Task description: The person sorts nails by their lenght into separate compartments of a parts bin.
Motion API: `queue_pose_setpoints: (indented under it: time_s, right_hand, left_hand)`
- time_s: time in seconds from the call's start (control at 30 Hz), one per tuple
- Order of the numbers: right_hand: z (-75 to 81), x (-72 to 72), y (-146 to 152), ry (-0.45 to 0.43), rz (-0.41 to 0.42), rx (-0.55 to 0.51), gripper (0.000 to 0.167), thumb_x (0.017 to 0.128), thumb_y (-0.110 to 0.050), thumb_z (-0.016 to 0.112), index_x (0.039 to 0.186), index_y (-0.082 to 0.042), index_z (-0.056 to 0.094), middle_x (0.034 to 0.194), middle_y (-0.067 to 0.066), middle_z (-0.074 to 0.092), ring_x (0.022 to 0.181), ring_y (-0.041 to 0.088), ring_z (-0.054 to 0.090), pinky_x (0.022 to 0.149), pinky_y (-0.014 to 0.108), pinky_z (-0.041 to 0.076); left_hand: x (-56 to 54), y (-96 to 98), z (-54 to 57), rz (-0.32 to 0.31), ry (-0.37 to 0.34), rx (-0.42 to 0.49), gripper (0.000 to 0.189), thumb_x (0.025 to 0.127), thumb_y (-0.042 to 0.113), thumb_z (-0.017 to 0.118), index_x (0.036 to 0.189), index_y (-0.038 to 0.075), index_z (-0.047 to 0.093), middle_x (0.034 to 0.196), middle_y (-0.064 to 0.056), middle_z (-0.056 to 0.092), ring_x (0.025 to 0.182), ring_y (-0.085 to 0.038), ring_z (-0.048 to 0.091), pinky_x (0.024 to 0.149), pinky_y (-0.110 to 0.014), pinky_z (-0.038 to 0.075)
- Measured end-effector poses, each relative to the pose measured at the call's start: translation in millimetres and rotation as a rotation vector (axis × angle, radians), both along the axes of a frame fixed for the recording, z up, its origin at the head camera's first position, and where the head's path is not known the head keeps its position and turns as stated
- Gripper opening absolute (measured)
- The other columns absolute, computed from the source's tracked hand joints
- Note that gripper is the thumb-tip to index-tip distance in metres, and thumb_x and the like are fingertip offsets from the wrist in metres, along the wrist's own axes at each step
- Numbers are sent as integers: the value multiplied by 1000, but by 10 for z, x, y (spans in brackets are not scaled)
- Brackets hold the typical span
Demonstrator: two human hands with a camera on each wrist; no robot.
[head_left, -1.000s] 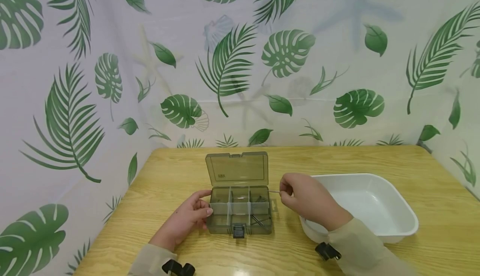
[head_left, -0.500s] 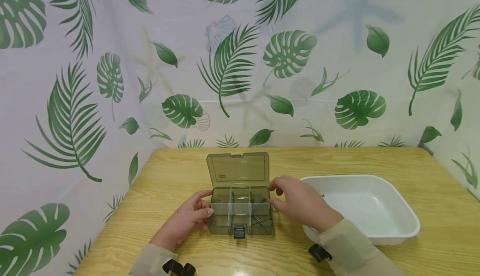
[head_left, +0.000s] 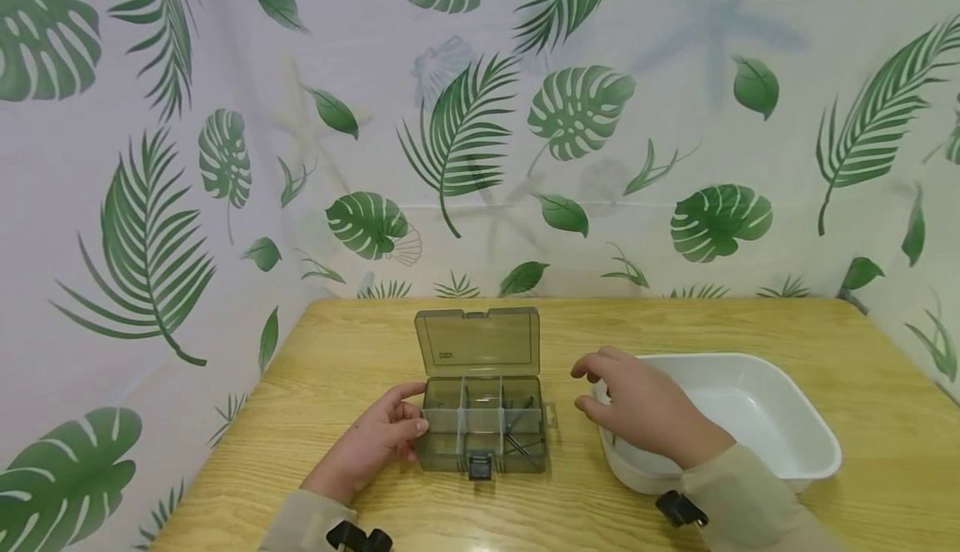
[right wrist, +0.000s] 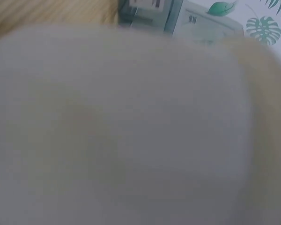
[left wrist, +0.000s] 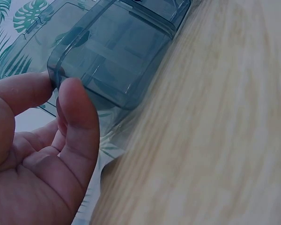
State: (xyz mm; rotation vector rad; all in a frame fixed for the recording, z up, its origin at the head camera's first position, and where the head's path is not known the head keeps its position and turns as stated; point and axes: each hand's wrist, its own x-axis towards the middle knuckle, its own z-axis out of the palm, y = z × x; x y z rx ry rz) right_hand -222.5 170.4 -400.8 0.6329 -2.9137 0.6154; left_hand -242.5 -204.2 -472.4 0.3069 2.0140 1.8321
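A smoky see-through compartment box (head_left: 481,423) stands on the table with its lid (head_left: 480,343) raised. Thin dark rods (head_left: 521,445) lie in its right-hand compartments. My left hand (head_left: 375,435) grips the box's left side; the left wrist view has thumb and index finger (left wrist: 77,101) pinching its corner. Off to the right, my right hand (head_left: 637,406) hovers over the left rim of a white basin (head_left: 813,444), fingers loosely bent and apart, holding nothing. A pale blur fills most of the right wrist view, hiding that hand.
The wooden table (head_left: 360,331) carries both the box and the basin. Behind it hangs a white leaf-printed cloth (head_left: 480,260). The box's front latch (head_left: 480,466) hangs down, and a side clip (head_left: 551,415) sticks out on its right.
My right hand held a thin rod beside the box, reached the box's right edge, let go, and moved back right over the basin. The left hand has stayed on the box.
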Motion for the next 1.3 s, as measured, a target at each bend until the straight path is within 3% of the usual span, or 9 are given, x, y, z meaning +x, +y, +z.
queue_pose_setpoints:
  time_s: [0.3,0.53,0.83,1.0,1.3]
  right_hand:
    - [-17,19,325,-57,-28,5,29,93,-28,70,121,-19,68,114,-3,61,93,17,65,75,39,54]
    - [-75,53,594,-101,-36,40,28,91,-26,75,116,-16,69,107,-3,62,91,16,59,75,40,50]
    - [-243,52,850,-283,-24,60,17,90,-22,76,105,-19,70,90,-8,60,82,12,54,73,39,48]
    - [-320,29,883,-342,-30,51,13,88,-18,74,100,-20,69,85,-8,59,78,13,53,71,38,46]
    - [-495,-40,867,-303,13,62,13,86,-18,75,88,-24,64,74,-10,53,69,9,47,64,31,39]
  left_hand:
    - [8,1,4,-3,1,4,63,104,12,59,158,6,27,105,-11,51,76,-19,52,66,-35,55]
    - [14,14,-3,1,1,6,63,104,11,59,158,5,27,104,-10,52,74,-17,51,66,-34,55]
    - [2,2,12,-3,-3,12,64,103,11,59,158,5,26,103,-10,52,73,-17,51,66,-34,55]
    - [4,21,11,-7,-7,18,64,104,12,59,158,6,27,103,-9,52,72,-17,50,67,-34,55]
    - [12,-5,6,3,-5,8,64,103,10,59,158,6,27,103,-10,51,78,-20,51,67,-36,55]
